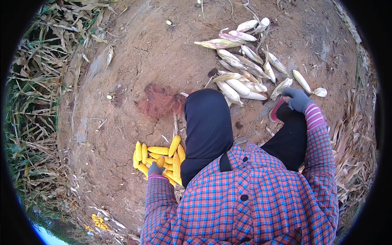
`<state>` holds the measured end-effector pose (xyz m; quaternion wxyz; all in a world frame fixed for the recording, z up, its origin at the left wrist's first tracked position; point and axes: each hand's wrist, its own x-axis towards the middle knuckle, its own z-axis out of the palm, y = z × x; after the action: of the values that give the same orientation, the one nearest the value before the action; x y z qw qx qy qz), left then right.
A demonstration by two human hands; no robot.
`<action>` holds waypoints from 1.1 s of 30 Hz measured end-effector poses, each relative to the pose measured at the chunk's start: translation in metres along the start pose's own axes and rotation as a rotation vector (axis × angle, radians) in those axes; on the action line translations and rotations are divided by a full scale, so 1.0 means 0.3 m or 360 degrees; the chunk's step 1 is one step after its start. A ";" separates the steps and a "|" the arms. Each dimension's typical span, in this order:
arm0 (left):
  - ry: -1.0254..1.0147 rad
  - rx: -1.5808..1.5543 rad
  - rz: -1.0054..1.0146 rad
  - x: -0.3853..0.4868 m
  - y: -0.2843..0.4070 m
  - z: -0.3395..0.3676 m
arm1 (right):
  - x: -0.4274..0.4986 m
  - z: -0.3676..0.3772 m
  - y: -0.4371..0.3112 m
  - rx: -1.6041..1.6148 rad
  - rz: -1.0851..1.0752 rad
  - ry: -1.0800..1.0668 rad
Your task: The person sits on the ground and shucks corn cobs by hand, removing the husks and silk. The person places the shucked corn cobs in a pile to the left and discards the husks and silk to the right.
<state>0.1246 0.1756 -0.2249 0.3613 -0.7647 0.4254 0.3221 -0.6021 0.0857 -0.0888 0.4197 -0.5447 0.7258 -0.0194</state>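
Observation:
Over a pile of husked yellow corn cobs (158,150) on the ground at my left, my gloved left hand (155,168) grips one corn cob (160,161) by its lower end. My gloved right hand (296,99) is beside my right foot, whose pink-edged shoe (274,114) shows below it. Nothing is visible in that hand, though its fingers are partly turned from view. Just beyond it lies a pale corn ear in its husk (281,88), at the near edge of a heap of unhusked ears (245,64). I cannot tell whether the fingers touch it.
A tangled red mesh net (162,102) lies left of my bent knee (209,119). Two loose ears (301,81) sit right of the heap. Dry husks (352,159) cover the right side, cornstalks (33,122) line the left, and more cobs (99,222) lie at lower left.

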 end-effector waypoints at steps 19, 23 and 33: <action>0.0017 -0.2113 0.1244 -0.396 0.845 -0.602 | -0.114 -0.004 0.106 -0.0354 -0.0123 -0.0249; 0.0005 -0.1858 0.1590 -0.588 0.994 -0.676 | -0.151 -0.018 0.159 -0.0320 -0.0138 -0.0207; 0.0355 -0.1109 0.1757 -0.757 1.063 -0.704 | -0.200 -0.075 0.258 -0.0321 -0.0303 0.0069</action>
<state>-0.2158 -0.0244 -0.0198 -0.1715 -0.5353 0.6606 0.4976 -0.6728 0.1559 -0.0765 0.3432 -0.6500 0.6781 0.0022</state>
